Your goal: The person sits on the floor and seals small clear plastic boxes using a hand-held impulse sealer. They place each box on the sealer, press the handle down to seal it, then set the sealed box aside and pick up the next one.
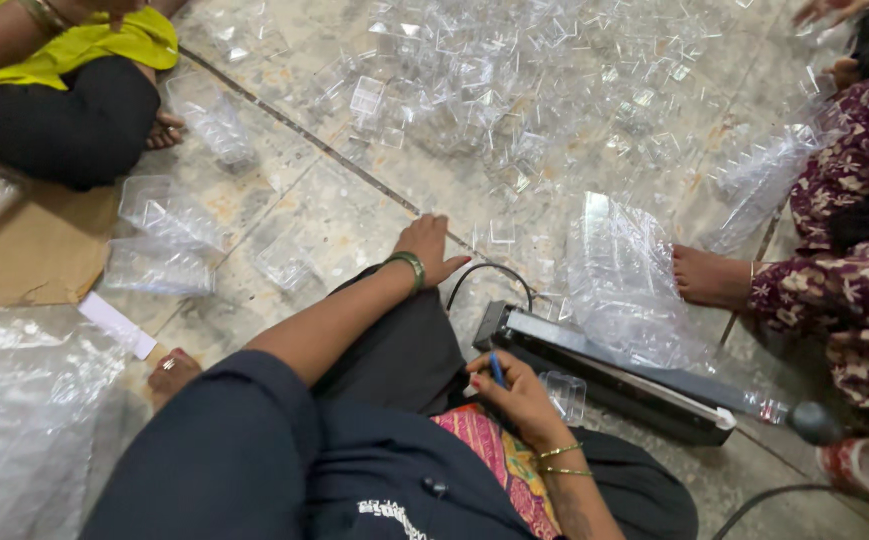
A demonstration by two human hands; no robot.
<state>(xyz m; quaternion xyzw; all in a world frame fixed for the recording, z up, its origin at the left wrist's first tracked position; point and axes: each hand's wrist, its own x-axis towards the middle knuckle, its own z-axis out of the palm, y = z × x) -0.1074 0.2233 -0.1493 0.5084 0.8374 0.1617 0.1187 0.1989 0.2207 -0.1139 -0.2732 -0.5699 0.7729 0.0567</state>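
Dozens of clear plastic boxes [514, 90] lie loose across the frame's top; left hand [426, 248] rests open on the floor [344, 210], right hand [514, 392] pinches one small clear box [564, 393] beside the black sealer [604, 375], lower centre.

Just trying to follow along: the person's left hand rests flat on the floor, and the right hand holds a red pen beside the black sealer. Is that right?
Not quite. The pen is blue, not red, as the head view shows. The rest holds: the left hand rests flat on the floor, and the right hand holds the pen beside the black sealer.
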